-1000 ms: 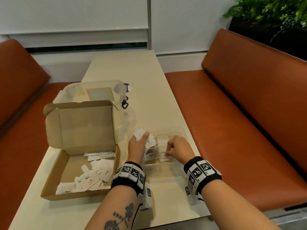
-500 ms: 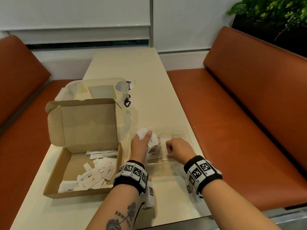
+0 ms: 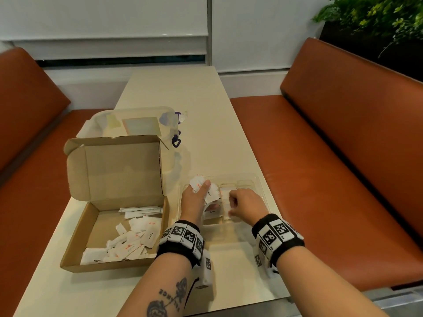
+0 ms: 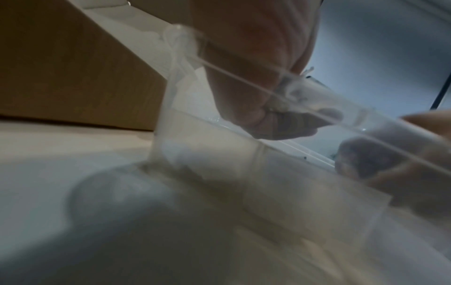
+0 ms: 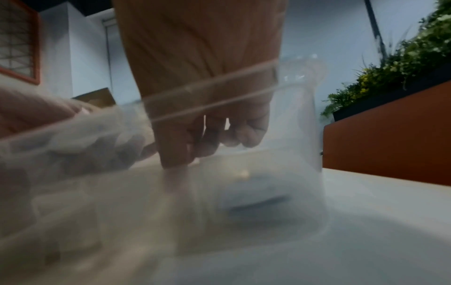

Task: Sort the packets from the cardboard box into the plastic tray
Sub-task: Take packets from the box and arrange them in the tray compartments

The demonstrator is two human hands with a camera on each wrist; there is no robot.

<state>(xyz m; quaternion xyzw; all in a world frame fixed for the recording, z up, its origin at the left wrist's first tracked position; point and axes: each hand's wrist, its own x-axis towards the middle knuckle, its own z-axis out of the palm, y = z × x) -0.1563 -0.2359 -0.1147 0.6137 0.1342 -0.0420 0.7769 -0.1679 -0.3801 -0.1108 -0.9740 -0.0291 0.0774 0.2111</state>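
Observation:
An open cardboard box [image 3: 75, 236] at the left holds several white packets [image 3: 135, 236]. To its right lies the clear plastic tray [image 3: 256, 179] with compartments. My left hand [image 3: 201, 191] hovers over the tray's left part and grips a bunch of white packets [image 3: 209, 193] under the thumb. My right hand [image 3: 231, 205] reaches into the middle compartment with its fingers curled down, apparently pinching a packet [image 3: 225, 197] among those lying there. The right wrist view shows these fingers [image 5: 173, 152] touching the tray floor behind the tray's rim [image 5: 207, 90]. In the blurred left wrist view, the left hand [image 4: 256, 100] sits above the tray's rim [image 4: 244, 72].
Behind the box stands a clear lidded plastic container [image 3: 137, 124] with a purple clip [image 3: 176, 141]. Orange benches [image 3: 343, 161] flank the cream table [image 3: 194, 106] on both sides. The tray lies close to the table's right edge. A plant [image 3: 377, 17] stands at the back right.
Both hands stay over the tray. The left hand keeps its bunch of packets. The right hand has shifted slightly within the middle compartment.

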